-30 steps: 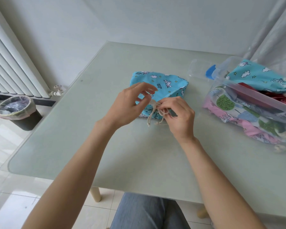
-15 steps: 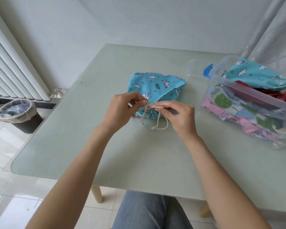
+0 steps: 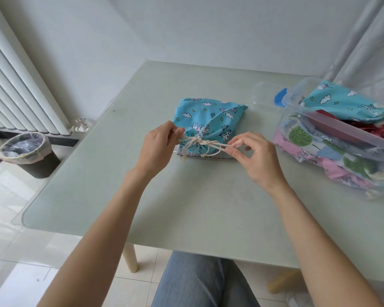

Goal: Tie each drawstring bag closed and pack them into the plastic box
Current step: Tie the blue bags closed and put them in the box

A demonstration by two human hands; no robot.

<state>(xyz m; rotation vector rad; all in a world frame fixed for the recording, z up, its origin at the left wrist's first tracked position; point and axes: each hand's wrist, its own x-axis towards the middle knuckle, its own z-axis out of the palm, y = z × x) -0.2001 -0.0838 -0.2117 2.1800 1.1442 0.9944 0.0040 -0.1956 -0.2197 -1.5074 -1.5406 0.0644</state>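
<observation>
Both your forearms reach forward over the table edge, bare to the elbow, wrists roughly level. Your left hand (image 3: pixel 157 149) is turned palm inward, thumb and fingertips pinched together at its far right side. Your right hand (image 3: pixel 256 158) sits just apart from it, thumb and forefinger pinched and pointing left, the other fingers loosely curled beneath.

No legible text, brand, number or sign is found. The blue drawstring bag (image 3: pixel 208 120) at 12 o'clock carries small dark marks, possibly lettering, among its printed clouds and stars; they are too small to read.
</observation>
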